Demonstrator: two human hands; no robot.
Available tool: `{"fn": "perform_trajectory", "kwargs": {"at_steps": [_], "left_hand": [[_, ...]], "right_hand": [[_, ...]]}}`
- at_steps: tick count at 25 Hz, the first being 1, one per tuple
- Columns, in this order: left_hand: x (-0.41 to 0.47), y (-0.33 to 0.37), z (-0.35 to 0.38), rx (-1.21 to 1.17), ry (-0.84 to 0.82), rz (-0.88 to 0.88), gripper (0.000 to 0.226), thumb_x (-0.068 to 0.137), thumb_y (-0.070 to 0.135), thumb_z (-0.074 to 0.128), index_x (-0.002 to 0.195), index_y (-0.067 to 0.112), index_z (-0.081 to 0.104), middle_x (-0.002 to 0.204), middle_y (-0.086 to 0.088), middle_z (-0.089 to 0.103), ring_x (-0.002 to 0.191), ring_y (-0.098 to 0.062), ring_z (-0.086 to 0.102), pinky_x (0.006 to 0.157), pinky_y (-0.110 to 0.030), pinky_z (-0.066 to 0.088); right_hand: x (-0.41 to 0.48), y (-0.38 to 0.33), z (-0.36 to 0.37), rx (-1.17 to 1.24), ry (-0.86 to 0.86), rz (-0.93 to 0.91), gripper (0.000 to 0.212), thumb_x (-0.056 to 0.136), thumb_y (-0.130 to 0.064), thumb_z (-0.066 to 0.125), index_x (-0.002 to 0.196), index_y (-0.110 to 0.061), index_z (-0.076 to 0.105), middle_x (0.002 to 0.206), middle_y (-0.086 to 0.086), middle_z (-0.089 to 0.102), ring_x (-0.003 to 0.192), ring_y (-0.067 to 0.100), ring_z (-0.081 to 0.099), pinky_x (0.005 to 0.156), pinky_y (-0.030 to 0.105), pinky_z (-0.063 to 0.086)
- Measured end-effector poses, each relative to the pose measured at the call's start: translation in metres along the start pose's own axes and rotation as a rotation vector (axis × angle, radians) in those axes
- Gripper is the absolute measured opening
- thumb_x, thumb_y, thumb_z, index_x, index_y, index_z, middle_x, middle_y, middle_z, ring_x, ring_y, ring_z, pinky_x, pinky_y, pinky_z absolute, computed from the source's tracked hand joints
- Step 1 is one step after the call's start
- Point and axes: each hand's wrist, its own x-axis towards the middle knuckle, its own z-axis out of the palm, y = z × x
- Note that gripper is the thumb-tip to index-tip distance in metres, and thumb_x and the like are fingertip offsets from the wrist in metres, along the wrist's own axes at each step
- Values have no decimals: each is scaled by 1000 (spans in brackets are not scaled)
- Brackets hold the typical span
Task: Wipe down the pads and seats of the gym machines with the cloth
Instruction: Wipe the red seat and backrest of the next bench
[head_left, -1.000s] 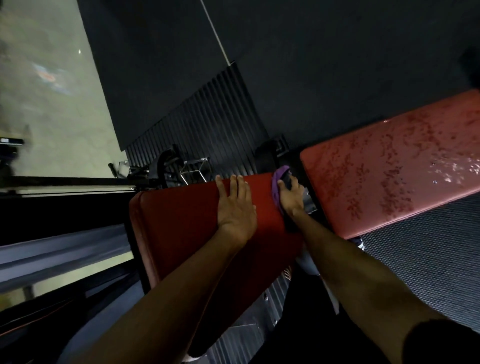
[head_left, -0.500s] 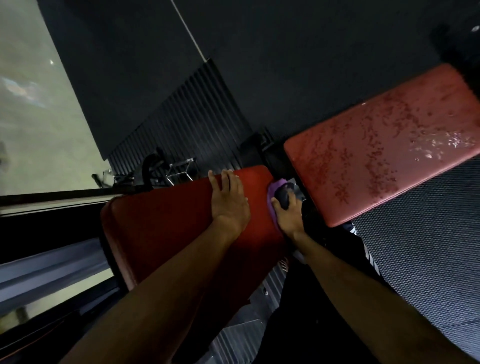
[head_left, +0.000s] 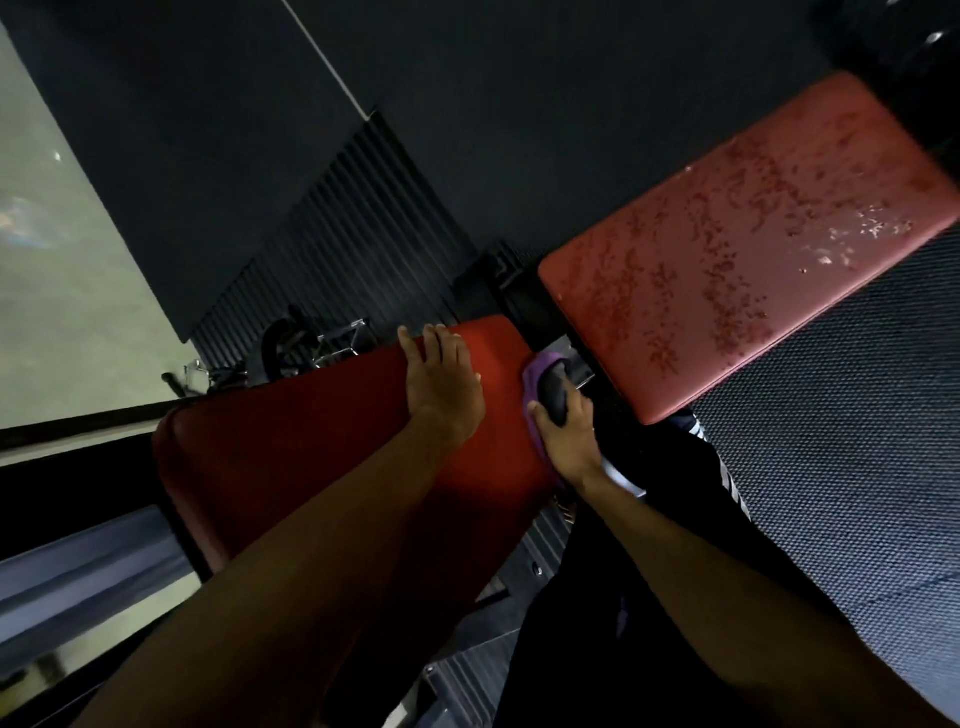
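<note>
A dark red bench pad (head_left: 311, 457) fills the middle of the view. My left hand (head_left: 441, 384) rests flat on it, fingers straight. At the pad's right edge my right hand (head_left: 566, 431) grips a purple cloth (head_left: 535, 374) together with a dark object whose nature I cannot tell. A second, lighter red pad (head_left: 727, 260) lies to the upper right, speckled with wet droplets. A dark gap with metal frame parts separates the two pads.
Black rubber flooring (head_left: 857, 493) spreads to the right and top. A ribbed black mat (head_left: 337, 234) lies behind the bench. Black metal gear (head_left: 291, 348) sits at the pad's far left corner. A pale concrete floor (head_left: 62, 286) is at the left.
My right hand with the cloth has slid nearer along the dark pad's right edge. My left hand stays flat on the pad. The camera view has shifted slightly.
</note>
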Motion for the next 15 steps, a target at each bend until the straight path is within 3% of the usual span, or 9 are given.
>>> {"fn": "perform_trajectory", "kwargs": {"at_steps": [4,7,10,12,15], "left_hand": [[2,1,2,18,9,6,66,107,42,16,158,0,8,164,-23,9,153,-39,7,119,-67,1],[4,3,2,24,8,7,66,107,42,18,157,0,9,164,-23,10,152,-39,9,119,-67,2],[8,4,4,22,19,4,66,106,41,20,157,-1,11,163,-24,14,151,-41,12,118,-68,2],[9,4,4,32,13,7,66,106,40,19,157,-1,11,163,-24,14,151,-41,12,118,-68,2],[9,4,5,46,12,18,64,107,39,16,157,-1,10,163,-25,12,151,-41,10,118,-68,3]], "right_hand": [[55,-15,-14,0,-7,316,81,95,-60,57,160,-28,22,160,15,24,143,42,35,116,49,33],[31,-39,-2,-7,-39,172,76,96,-60,55,159,-34,21,165,9,14,147,37,29,118,48,31],[-31,-22,12,98,-41,-38,69,95,-53,62,154,-38,31,158,-2,25,145,19,29,120,38,28],[-43,-1,12,120,60,0,75,94,-48,67,156,-27,31,156,2,28,144,18,31,120,34,28],[-17,11,7,172,201,172,76,94,-40,70,156,-18,31,151,15,34,139,33,41,115,37,34]]}}
